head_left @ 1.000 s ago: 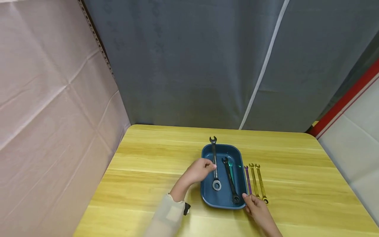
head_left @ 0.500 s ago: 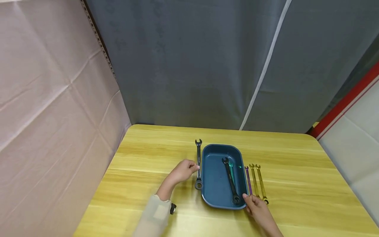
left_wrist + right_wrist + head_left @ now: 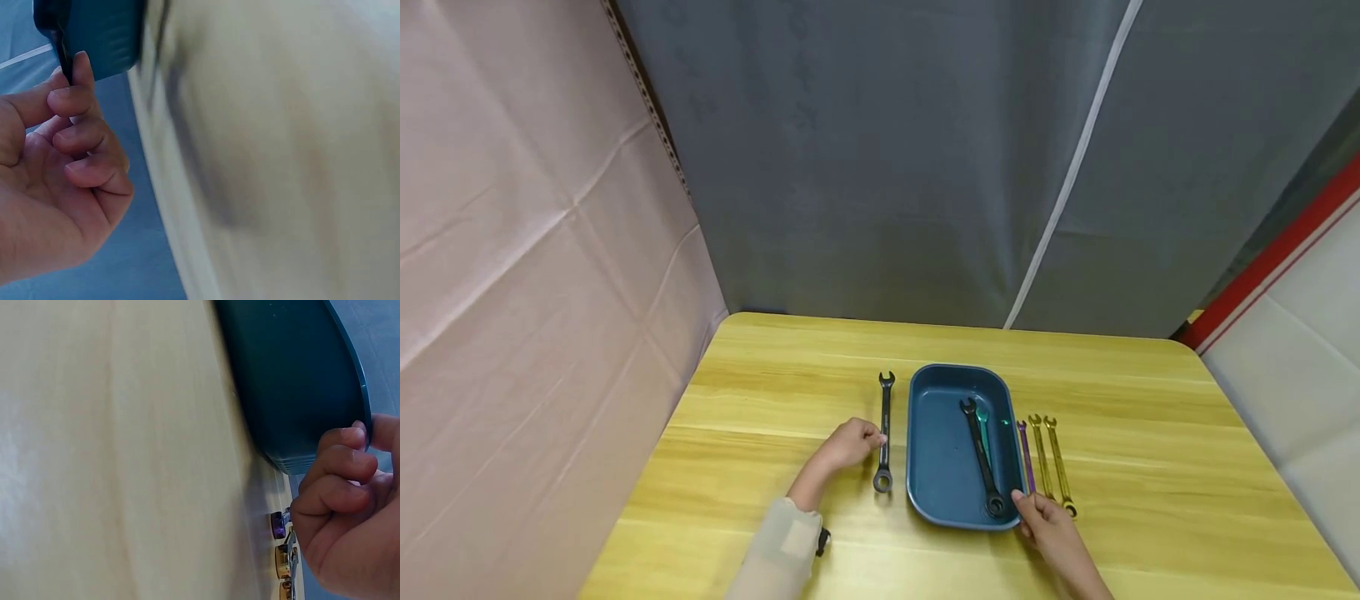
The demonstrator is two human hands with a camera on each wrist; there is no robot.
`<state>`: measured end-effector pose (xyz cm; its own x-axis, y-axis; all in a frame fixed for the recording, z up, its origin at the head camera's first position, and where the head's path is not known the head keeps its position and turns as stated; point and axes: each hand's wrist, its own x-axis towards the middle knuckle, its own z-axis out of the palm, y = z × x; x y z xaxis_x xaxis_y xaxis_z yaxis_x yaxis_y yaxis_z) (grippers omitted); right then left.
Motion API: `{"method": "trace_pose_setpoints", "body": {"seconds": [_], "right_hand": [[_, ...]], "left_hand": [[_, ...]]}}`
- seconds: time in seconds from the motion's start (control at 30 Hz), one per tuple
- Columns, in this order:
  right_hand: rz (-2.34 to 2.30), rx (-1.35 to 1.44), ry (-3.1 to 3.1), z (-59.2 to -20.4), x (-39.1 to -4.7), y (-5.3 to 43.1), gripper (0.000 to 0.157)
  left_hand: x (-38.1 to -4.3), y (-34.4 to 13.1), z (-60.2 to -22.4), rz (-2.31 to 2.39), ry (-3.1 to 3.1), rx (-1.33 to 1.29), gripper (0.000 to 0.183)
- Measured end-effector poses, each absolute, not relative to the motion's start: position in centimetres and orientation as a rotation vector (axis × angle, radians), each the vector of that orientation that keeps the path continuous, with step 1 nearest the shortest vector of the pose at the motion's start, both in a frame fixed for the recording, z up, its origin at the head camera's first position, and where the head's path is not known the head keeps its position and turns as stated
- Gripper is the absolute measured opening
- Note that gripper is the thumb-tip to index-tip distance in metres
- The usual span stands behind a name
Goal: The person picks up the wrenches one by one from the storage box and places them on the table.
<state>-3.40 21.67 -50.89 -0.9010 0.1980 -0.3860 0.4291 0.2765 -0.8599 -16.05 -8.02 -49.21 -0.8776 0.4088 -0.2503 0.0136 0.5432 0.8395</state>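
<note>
My left hand (image 3: 850, 443) pinches a black combination wrench (image 3: 885, 421) by the middle of its shank, to the left of a blue tray (image 3: 936, 467). In the left wrist view, thumb and fingertips meet on this wrench (image 3: 57, 40), which is held off the table above a blurred shadow. My right hand (image 3: 1052, 529) pinches the tray's rim at its near right corner; the right wrist view shows the thumb and fingers on either side of the tray wall (image 3: 300, 381). Inside the tray lie another black wrench (image 3: 982, 458) and a green wrench (image 3: 983, 425), partly covered by it.
Right of the tray, a purple wrench (image 3: 1026, 458) and two gold wrenches, one nearer (image 3: 1041, 458) and one farther right (image 3: 1060, 465), lie side by side on the wooden table (image 3: 760, 392). A grey curtain (image 3: 880, 167) hangs behind the table's far edge.
My left hand has carried the black wrench from over the tray leftward past its rim, then a little farther left and nearer to me. The right hand stays on the tray's corner.
</note>
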Motion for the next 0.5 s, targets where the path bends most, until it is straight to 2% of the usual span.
{"method": "trace_pose_setpoints", "body": {"seconds": [0.5], "right_hand": [[-1.659, 0.577, 2.342, -50.9, -3.6, 21.8, 0.044]], "left_hand": [[-16.2, -7.3, -51.4, 1.253, 2.339, 0.324, 0.036]]}}
